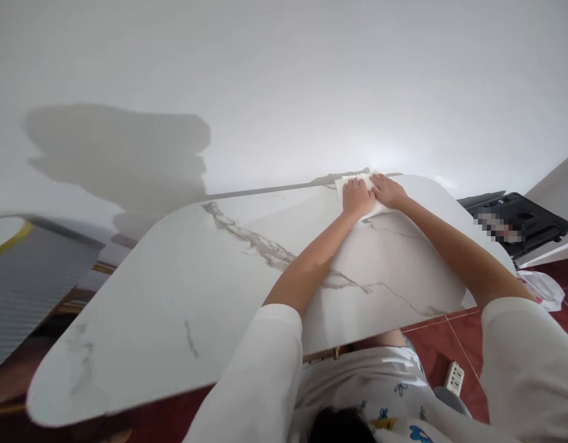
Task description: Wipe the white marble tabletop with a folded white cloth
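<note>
A white cloth (pixel 375 210), of paper or fabric I cannot tell, lies at the far edge of the marble-patterned table (pixel 173 277). My left hand (pixel 357 198) presses on its left part, with the fingers bent over it. On its right part rests my right hand (pixel 389 192), fingers close together and gripping the cloth against the tabletop. The two hands are side by side, nearly touching at the thumbs. Both arms reach forward across the table, and the palms are hidden.
A white wall (pixel 284 86) rises behind the far edge. To the right are a black piece of furniture or case (pixel 537 215) and a clear plastic bag (pixel 544 289). A power strip (pixel 455 378) lies low right, near the red tiled floor (pixel 468 332). A grey ridged surface (pixel 34 289) stands left.
</note>
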`<state>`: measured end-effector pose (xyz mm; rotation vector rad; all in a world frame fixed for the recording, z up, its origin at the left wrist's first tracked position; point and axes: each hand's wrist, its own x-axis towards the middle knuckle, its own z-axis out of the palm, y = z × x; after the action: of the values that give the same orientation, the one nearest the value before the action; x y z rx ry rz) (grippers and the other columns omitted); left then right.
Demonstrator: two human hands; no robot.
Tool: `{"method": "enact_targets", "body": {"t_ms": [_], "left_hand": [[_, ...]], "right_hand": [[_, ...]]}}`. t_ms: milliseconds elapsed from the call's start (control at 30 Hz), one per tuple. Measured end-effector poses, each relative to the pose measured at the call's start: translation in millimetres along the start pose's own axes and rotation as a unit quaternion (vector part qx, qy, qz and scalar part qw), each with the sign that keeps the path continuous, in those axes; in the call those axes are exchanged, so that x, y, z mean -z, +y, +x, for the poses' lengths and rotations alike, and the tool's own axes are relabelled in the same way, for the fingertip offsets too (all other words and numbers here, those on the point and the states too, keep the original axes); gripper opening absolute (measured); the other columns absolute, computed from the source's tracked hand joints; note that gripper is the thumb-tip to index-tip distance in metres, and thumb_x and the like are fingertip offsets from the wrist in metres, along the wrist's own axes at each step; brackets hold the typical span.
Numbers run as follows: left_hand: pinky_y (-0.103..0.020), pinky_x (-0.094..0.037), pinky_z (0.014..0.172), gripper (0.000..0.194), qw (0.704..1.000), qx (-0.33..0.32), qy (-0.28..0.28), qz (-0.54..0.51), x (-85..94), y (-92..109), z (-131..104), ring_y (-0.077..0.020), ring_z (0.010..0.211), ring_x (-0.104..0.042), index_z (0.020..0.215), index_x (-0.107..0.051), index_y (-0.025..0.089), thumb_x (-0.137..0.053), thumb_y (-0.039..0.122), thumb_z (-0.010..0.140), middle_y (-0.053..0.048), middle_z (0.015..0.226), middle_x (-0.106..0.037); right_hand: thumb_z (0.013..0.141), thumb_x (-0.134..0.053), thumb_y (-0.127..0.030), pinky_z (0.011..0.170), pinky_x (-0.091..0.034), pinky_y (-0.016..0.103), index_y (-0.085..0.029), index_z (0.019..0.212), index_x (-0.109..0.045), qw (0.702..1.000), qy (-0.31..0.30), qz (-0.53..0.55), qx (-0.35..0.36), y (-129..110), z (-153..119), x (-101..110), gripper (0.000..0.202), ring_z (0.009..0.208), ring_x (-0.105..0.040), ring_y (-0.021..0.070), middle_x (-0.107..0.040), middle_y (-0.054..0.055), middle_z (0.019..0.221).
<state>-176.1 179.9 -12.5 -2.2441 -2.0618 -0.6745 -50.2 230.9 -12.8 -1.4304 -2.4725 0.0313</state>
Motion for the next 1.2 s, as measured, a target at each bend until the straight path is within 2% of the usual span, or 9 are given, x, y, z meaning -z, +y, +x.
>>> {"method": "enact_targets", "body": {"t_ms": [100,233,400,567,800,1033,1200], "left_hand": [[-0.043,-0.031,0.109,0.038,1.0,0.0,0.0,-0.003,-3.5,-11,19,-0.0281,0.128,-0.044,0.118,-0.056,0.01,-0.034,0.025,0.091,-0.017,0.133,-0.055],[-0.041,-0.032,0.109,0.037,1.0,-0.002,0.007,-0.001,-8.3,-19,32,-0.0277,0.125,-0.047,0.115,-0.057,0.01,-0.033,0.025,0.091,-0.016,0.128,-0.058],[-0.045,-0.032,0.108,0.038,1.0,-0.002,0.012,-0.001,-10.5,-18,35,-0.0297,0.124,-0.047,0.115,-0.057,0.01,-0.033,0.025,0.091,-0.017,0.127,-0.058],[-0.045,-0.03,0.109,0.039,1.0,0.013,0.002,-0.01,-8.0,-13,30,-0.0296,0.129,-0.043,0.12,-0.055,0.01,-0.034,0.025,0.09,-0.017,0.132,-0.055],[-0.048,-0.03,0.109,0.043,0.999,0.019,0.018,-0.024,-8.8,7,1,-0.0308,0.132,-0.041,0.126,-0.052,0.012,-0.035,0.025,0.089,-0.017,0.136,-0.052],[-0.048,-0.03,0.11,0.044,1.0,-0.012,-0.003,-0.017,2.6,31,-44,-0.0317,0.134,-0.038,0.128,-0.049,0.009,-0.034,0.023,0.089,-0.02,0.138,-0.049],[-0.053,-0.029,0.109,0.047,1.0,-0.011,-0.002,-0.009,11.3,47,-79,-0.0346,0.134,-0.037,0.132,-0.045,0.009,-0.033,0.023,0.089,-0.021,0.14,-0.048]], "right_hand": [[0.092,-0.029,-0.022,0.11,-0.035,0.042,-0.006,0.137,-0.048,1.0,-0.005,0.0,-0.002,0,20,-3,0.051,0.139,-0.035,0.0251,-0.044,0.014,0.147],[0.092,-0.03,-0.023,0.11,-0.036,0.043,-0.007,0.134,-0.051,1.0,0.004,0.0,-0.008,2,33,-7,0.049,0.137,-0.038,0.0253,-0.048,0.014,0.145],[0.091,-0.032,-0.024,0.109,-0.036,0.045,-0.01,0.132,-0.054,1.0,0.017,0.009,-0.011,6,37,-11,0.048,0.135,-0.041,0.0265,-0.05,0.012,0.143],[0.092,-0.028,-0.022,0.111,-0.034,0.039,-0.006,0.133,-0.051,0.999,0.017,-0.015,0.023,8,32,-8,0.049,0.136,-0.039,0.024,-0.05,0.014,0.143],[0.093,-0.026,-0.025,0.114,-0.029,0.044,-0.007,0.141,-0.042,1.0,0.0,-0.016,0.026,10,-3,-3,0.054,0.141,-0.031,0.025,-0.042,0.012,0.15],[0.095,-0.024,-0.028,0.116,-0.027,0.041,-0.004,0.144,-0.039,0.999,-0.011,-0.042,-0.002,0,-58,10,0.056,0.143,-0.027,0.025,-0.037,0.014,0.152],[0.096,-0.025,-0.029,0.117,-0.026,0.04,-0.004,0.145,-0.037,0.998,-0.025,-0.049,-0.003,-11,-93,19,0.057,0.143,-0.027,0.0251,-0.035,0.013,0.153]]}}
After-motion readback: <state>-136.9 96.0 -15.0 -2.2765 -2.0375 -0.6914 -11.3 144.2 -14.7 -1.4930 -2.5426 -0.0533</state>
